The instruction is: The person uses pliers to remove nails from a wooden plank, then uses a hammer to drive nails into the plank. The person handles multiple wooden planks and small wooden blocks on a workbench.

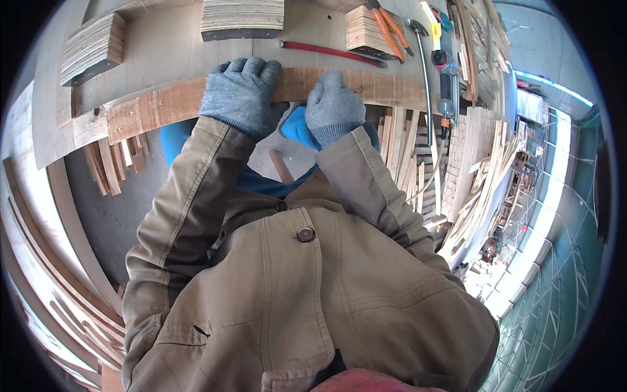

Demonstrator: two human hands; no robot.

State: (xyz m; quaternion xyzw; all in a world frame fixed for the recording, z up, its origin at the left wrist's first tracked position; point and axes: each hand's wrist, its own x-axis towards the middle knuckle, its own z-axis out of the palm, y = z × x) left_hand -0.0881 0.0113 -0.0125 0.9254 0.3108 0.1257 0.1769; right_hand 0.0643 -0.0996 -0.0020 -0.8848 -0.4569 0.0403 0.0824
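Note:
A long wooden plank (157, 108) lies along the near edge of the plywood worktop (163, 55). My left hand (239, 95), in a grey knit glove, wraps over it left of the middle, fingers bent across the top and thumb on the near side. To its right, my right hand (335, 108), gloved the same way, is closed at the plank's near edge; its fingertips are hidden. A red rod (333, 53) rests just beyond both hands.
Layered plywood blocks (243, 18) sit on the worktop, with another block (95, 49) at left. Orange-handled pincers (386, 29) lean on a third block (369, 32). A metal claw bar (424, 72) and a clear-bodied tool (446, 91) lie right. Timber offcuts (483, 189) are piled beyond.

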